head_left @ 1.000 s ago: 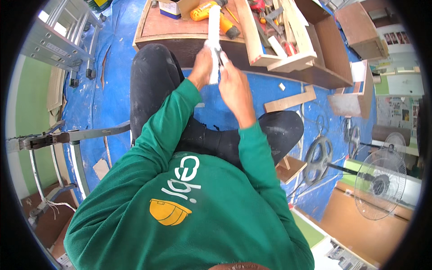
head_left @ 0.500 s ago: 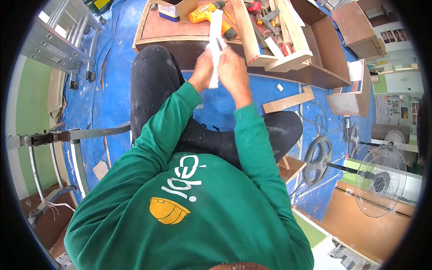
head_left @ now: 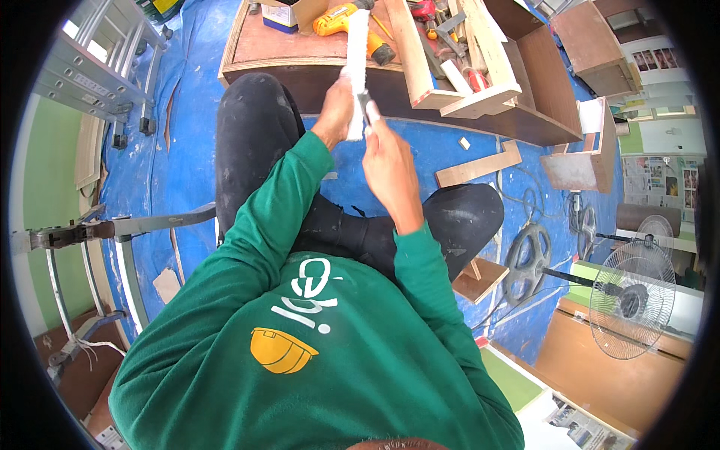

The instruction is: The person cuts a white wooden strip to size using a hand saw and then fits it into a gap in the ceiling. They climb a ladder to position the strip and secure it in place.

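A long white strip [head_left: 358,56] stands nearly upright in the picture, between my hands. My left hand [head_left: 337,106] is closed around its left edge near the lower part. My right hand [head_left: 390,161] is closed on a small slim tool [head_left: 364,103], dark at the far end. The tool's tip lies against or just beside the strip's right edge; its exact kind is too small to tell. Beyond the strip, a yellow-orange power drill [head_left: 336,20] lies on a reddish wooden panel [head_left: 281,51].
A wooden tray [head_left: 480,101] of hand tools sits at the right of the panel. An L-shaped wood piece [head_left: 476,165] lies on the blue sheet [head_left: 420,142]. A metal ladder [head_left: 82,71] stands at left, a fan [head_left: 632,300] at right, my bent knees around the work.
My right hand has come back toward me along the strip, uncovering the tool. My left hand still grips the strip in about the same place.
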Tool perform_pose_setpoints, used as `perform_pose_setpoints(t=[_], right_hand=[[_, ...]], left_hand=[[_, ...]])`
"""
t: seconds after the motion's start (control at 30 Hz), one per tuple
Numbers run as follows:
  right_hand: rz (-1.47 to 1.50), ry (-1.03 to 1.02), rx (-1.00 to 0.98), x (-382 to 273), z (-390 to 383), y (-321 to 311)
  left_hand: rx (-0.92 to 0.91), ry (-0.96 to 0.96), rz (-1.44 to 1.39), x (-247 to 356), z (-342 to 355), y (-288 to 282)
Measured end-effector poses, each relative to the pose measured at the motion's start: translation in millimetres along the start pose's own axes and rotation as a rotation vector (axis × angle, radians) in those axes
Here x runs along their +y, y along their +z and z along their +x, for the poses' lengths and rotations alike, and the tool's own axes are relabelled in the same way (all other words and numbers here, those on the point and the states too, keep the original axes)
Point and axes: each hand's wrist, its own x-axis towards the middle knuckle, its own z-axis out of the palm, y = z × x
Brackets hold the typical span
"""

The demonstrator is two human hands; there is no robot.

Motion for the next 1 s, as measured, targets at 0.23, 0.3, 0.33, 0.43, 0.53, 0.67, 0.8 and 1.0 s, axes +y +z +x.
perform_pose_setpoints(t=[0.23,0.3,0.33,0.43,0.53,0.67,0.8,1.0], right_hand=[[0.030,0.022,-0.083,-5.0,3.5,-19.7],[0.028,0.065,-0.068,0.5,-16.0,-15.5],[0.022,0.081,-0.068,0.3,-17.4,-14.3],[0.017,0.085,-0.016,2.4,-17.9,-4.7],[0.045,0.062,-0.003,6.6,5.7,4.2],[0.043,0.088,-0.024,4.7,27.6,4.7],[0.011,0.046,-0.005,21.1,66.7,9.2],[0.058,0.048,-0.012,0.6,6.5,-9.2]], left_hand=[[0.004,0.069,0.106,-5.6,8.0,-1.4],[0.065,0.144,0.211,-13.0,13.7,-7.3],[0.088,0.146,0.174,-15.6,17.7,-10.5],[0.054,0.098,0.113,-9.3,9.3,-4.9],[0.042,0.075,0.043,-6.3,10.3,-5.9],[0.010,0.065,0.026,-0.4,9.6,-5.3],[-0.041,0.093,0.005,-9.6,0.0,8.1],[-0.023,0.103,0.091,-7.0,7.7,1.8]])
